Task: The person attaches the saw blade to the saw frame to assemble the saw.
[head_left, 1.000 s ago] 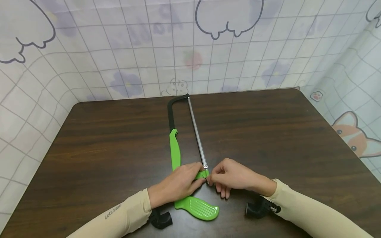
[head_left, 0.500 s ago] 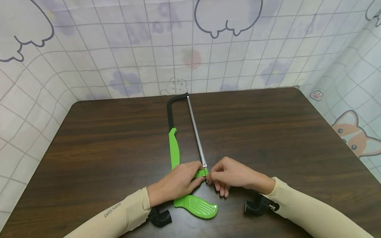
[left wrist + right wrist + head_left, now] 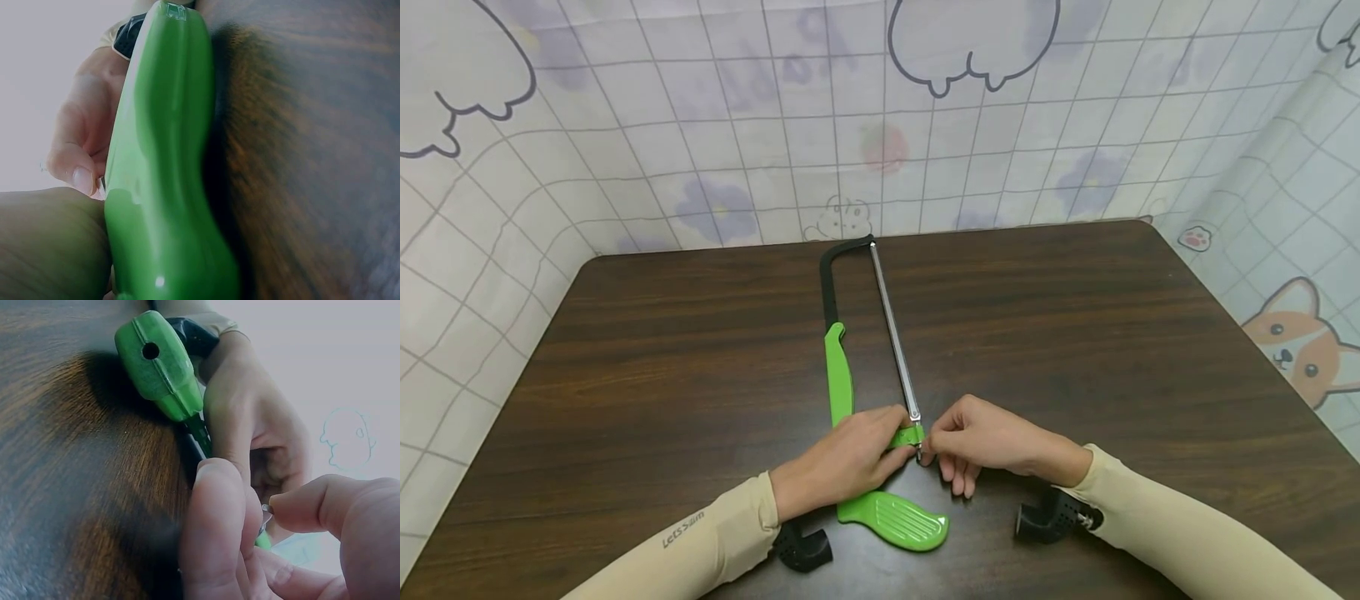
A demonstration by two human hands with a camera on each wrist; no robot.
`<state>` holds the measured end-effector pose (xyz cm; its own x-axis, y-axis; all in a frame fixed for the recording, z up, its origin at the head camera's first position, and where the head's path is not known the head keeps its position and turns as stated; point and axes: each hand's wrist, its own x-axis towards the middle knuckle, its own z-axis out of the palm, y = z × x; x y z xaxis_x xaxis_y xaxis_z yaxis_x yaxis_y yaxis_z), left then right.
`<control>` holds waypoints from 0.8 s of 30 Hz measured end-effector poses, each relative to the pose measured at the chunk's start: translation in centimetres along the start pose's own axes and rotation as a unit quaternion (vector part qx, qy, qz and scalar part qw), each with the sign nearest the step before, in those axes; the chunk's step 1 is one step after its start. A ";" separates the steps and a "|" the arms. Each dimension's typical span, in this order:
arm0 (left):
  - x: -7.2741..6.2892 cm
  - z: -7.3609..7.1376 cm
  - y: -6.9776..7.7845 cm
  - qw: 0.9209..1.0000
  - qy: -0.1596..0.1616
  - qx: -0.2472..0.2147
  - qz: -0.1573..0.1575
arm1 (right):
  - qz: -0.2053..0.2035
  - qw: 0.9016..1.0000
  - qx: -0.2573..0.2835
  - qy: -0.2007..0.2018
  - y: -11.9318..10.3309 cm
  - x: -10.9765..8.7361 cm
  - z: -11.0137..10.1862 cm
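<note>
A hacksaw [image 3: 840, 375] with a green grip and a black front frame lies flat on the dark wooden table. Its silver blade bar [image 3: 895, 342] runs from the far tip down to the green blade holder. My left hand [image 3: 850, 454] grips the green frame by that holder, thumb and fingers around it. Beside it, my right hand [image 3: 992, 442] pinches a small metal wing nut [image 3: 267, 511] at the holder's end between thumb and finger. In the left wrist view the green handle [image 3: 165, 162] fills the middle and hides most of the work.
The brown table [image 3: 1075, 333] spreads around the hacksaw on all sides. Behind it hangs a white checked curtain [image 3: 745, 142] with cartoon prints. Black wrist cameras [image 3: 1048, 512] sit under both sleeves, close to the tabletop.
Both hands and the hacksaw stay nearly where they were. The right fingertips shift very slightly at the wing nut, and a bit more of its metal now shows.
</note>
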<state>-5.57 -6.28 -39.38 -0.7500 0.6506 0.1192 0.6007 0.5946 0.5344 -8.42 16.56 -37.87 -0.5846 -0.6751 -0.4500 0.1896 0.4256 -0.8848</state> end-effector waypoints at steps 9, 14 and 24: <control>0.0 0.0 0.0 1.000 -0.002 -0.003 -0.004 | 0.002 1.000 0.009 -0.003 0.1 0.0 0.0; 0.0 0.1 0.0 1.000 -0.003 0.000 -0.006 | 0.004 1.000 0.019 -0.007 0.2 0.1 -0.1; 0.0 0.2 0.0 1.000 -0.004 0.007 -0.010 | 0.004 0.998 0.054 -0.032 0.5 0.3 -0.3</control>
<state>-5.52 -6.18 -39.52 -0.7596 0.6423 0.1018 0.5894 0.6138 0.5252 -8.68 16.78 -38.43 -0.5321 -0.7101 -0.4611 0.2803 0.3662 -0.8873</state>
